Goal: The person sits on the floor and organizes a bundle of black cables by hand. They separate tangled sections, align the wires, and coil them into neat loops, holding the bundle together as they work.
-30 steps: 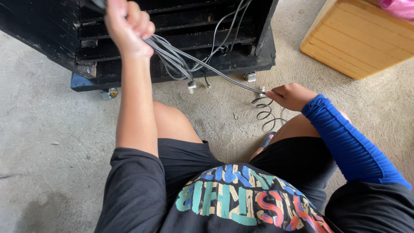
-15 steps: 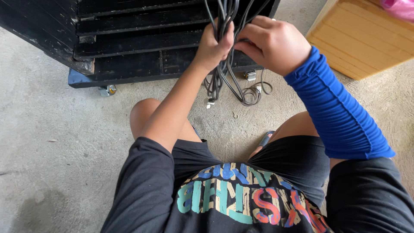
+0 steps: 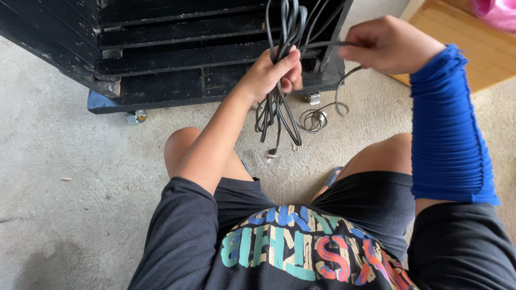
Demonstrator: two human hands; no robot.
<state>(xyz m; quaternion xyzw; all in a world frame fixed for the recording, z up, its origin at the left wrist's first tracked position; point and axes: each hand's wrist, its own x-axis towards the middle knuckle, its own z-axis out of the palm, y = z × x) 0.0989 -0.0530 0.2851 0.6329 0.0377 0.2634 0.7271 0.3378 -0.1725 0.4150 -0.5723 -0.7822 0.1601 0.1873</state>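
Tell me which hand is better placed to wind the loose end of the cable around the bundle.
Probably the right hand: it pinches the free strand beside the cable bundle, with room to move. The left hand is clamped around the bundle, keeping its loops together.

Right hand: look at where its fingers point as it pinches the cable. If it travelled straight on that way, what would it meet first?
The right hand points leftward along the cable strand, so it would probably first meet the cable bundle gripped in the left hand, though depth is uncertain.
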